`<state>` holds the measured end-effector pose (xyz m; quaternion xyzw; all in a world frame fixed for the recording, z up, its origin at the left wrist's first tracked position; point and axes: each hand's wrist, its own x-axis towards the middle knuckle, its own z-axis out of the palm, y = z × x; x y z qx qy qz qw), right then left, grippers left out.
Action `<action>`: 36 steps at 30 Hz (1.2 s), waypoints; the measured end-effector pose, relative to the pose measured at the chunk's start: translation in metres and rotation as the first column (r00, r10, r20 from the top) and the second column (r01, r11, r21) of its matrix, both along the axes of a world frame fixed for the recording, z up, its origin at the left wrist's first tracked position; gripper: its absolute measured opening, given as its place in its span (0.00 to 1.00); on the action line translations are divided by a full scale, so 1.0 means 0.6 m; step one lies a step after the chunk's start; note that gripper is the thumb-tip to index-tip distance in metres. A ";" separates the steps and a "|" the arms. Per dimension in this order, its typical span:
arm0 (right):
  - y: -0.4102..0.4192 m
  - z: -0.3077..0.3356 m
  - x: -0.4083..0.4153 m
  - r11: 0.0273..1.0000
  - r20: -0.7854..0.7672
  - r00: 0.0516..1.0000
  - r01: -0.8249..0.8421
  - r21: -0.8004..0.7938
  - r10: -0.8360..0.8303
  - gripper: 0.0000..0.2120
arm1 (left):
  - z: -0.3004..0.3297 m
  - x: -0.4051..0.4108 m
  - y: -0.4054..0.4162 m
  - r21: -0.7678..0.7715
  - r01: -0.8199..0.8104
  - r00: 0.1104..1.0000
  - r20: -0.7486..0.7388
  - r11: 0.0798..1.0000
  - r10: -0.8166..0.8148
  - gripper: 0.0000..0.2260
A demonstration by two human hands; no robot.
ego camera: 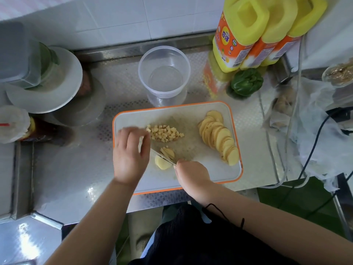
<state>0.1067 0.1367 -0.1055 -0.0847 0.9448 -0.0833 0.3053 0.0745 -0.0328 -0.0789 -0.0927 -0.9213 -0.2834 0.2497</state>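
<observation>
A white cutting board (193, 169) with an orange rim lies on the steel counter. My right hand (193, 176) grips the handle of a knife (162, 155), and the blade runs up and left across a few potato strips and slices (165, 157). My left hand (129, 155) is over the blade's far end, its fingers bent down and blurred. A small heap of diced potato (165, 133) lies just beyond the knife. A fanned row of round potato slices (219, 138) lies along the board's right side.
An empty clear plastic tub (164, 71) stands behind the board. Yellow oil bottles (248, 33) and a green pepper (245, 83) are at the back right. Plates with a container (44, 81) stand to the left, and crumpled plastic bags and cables (313, 119) to the right.
</observation>
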 end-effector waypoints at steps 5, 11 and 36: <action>0.007 -0.002 -0.007 0.998 0.013 1.000 0.008 -0.061 -0.007 0.05 | -0.110 0.103 -0.003 -0.055 0.159 0.966 0.216 0.986 -0.143 0.04; 0.007 0.007 -0.006 0.998 -0.015 1.000 -0.010 -0.065 0.009 0.05 | -0.146 0.108 0.008 -0.064 0.145 0.919 0.378 0.987 -0.111 0.10; 0.005 0.007 0.005 0.995 -0.048 0.994 -0.094 -0.016 0.093 0.09 | -0.152 0.100 0.021 -0.047 0.058 0.925 0.379 0.997 -0.036 0.12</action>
